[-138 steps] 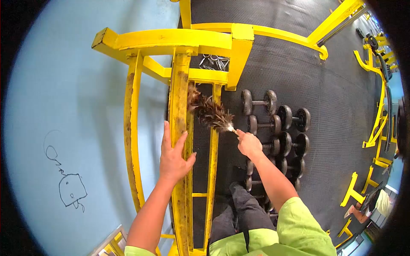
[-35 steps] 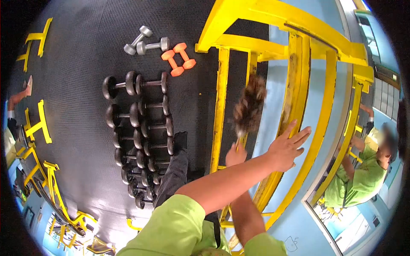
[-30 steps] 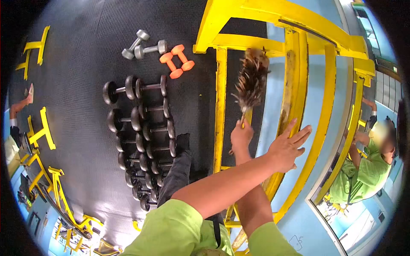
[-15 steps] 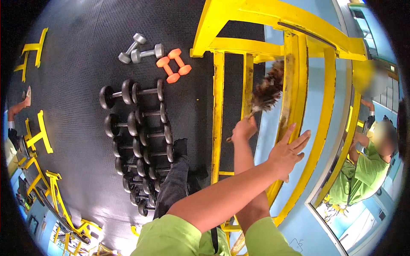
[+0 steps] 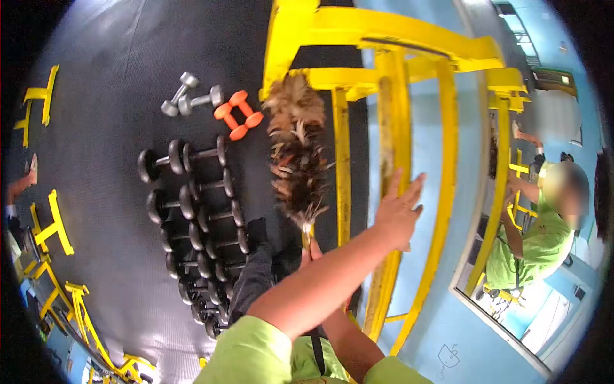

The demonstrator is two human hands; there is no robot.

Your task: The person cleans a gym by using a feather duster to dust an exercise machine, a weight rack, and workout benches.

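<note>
My arms cross, the left one over the right. My left hand [image 5: 398, 216] lies with fingers spread against an upright bar of the yellow rack [image 5: 391, 128]; a ring shows on one finger. My right hand [image 5: 311, 252] is closed around the handle of a feather duster [image 5: 299, 153], partly hidden behind my left forearm. The duster points away from me, its brown and black feathers beside the rack's nearer bar and over the dark floor.
Rows of black dumbbells [image 5: 192, 205] stand on the black rubber floor [image 5: 96, 224] left of my leg. Beyond them lie grey dumbbells [image 5: 201, 100] and orange dumbbells [image 5: 238, 115]. A blue wall [image 5: 422, 307] with a mirror [image 5: 543, 269] is at right. Yellow gym frames [image 5: 83, 307] stand at far left.
The feather duster has come out from between the rack's bars, moving left with my right hand towards me. My left hand stays at the rack's bar. The view has shifted slightly.
</note>
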